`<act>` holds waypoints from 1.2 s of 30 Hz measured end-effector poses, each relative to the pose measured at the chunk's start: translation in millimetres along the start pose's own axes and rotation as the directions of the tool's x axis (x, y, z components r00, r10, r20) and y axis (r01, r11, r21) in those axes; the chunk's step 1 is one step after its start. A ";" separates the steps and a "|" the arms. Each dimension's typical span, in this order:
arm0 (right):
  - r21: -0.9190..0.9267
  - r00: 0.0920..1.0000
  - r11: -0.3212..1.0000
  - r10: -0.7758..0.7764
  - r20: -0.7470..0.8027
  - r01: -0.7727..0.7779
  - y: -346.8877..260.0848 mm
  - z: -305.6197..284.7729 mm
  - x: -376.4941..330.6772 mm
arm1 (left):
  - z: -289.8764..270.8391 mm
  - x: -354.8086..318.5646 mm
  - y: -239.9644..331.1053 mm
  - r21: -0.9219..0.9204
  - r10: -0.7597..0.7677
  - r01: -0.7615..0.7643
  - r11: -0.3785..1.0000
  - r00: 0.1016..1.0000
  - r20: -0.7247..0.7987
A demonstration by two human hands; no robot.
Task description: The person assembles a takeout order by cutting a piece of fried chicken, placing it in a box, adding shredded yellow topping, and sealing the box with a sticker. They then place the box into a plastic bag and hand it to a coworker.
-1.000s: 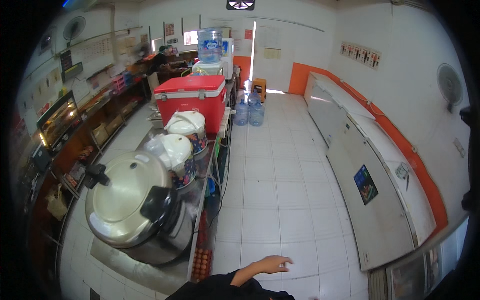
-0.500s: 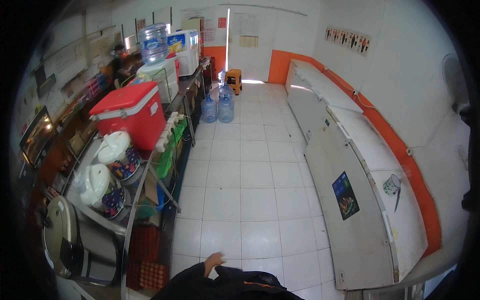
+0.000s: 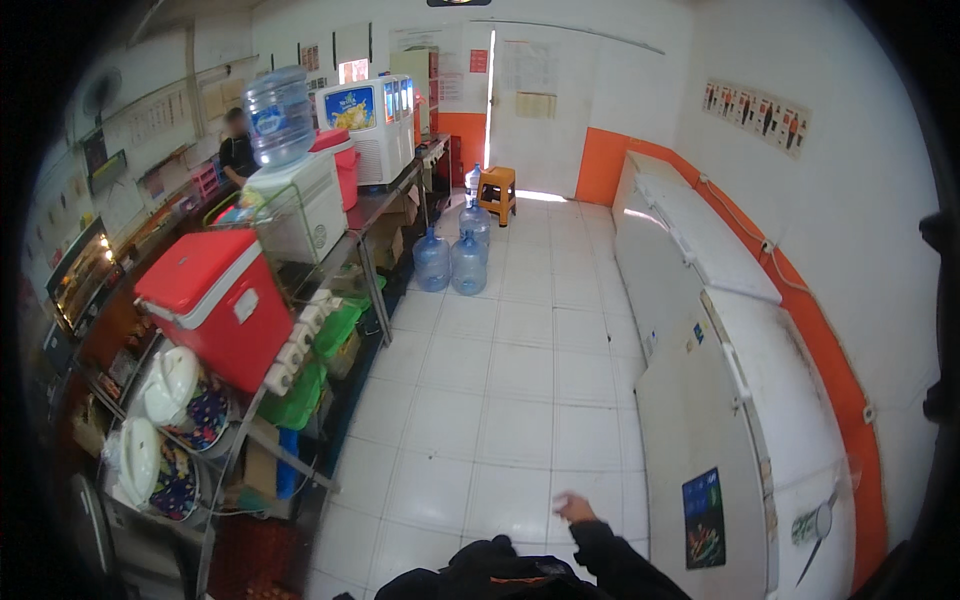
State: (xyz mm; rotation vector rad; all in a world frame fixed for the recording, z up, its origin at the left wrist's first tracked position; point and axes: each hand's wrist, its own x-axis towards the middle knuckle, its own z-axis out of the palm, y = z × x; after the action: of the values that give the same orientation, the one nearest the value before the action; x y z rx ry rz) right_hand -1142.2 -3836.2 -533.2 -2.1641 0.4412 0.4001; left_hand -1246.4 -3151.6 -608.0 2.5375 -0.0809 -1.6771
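My right hand [image 3: 573, 507] is out in front of my body at the lower middle, above the white tiled floor [image 3: 510, 420]. Its dark sleeve comes in from the lower right. The fingers look loosely spread and slightly blurred, and nothing shows in them. It touches nothing; the white chest freezer [image 3: 705, 415] is the nearest large thing, on its right. My left hand is out of the picture.
A metal table on the left bears a red cooler box [image 3: 215, 300], patterned tubs [image 3: 165, 470] and a drinks machine [image 3: 370, 125]. Water bottles [image 3: 468, 265] and an orange stool [image 3: 497, 190] stand ahead. A ladle [image 3: 822, 525] lies on the right freezer. Another person [image 3: 237, 150] stands far left.
My left hand has swung out of view and my right hand has come into view. The cooler, bottles and freezers appear nearer and lower as I move forward.
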 end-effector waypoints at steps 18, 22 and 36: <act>-0.165 0.853 0.858 0.507 0.124 -0.486 118.9 -325.3 364.8 | -678.5 304.1 645.1 -0.009 0.477 -0.555 0.832 0.724 -0.499; -0.414 0.972 0.901 0.198 0.127 -0.129 70.8 -423.8 594.5 | -671.1 346.8 556.2 -0.173 0.264 -0.298 0.939 0.944 -0.198; -0.443 0.958 0.889 0.019 0.285 0.114 -181.8 -583.1 1138.7 | -998.3 527.2 604.6 -0.268 -0.081 0.027 0.963 0.977 -0.195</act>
State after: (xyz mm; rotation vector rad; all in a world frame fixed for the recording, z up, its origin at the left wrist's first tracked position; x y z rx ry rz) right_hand 20.8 -4398.6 -565.6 -2.5098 0.1353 0.8439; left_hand -115.1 -3751.4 -634.3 2.5071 0.2162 -1.3292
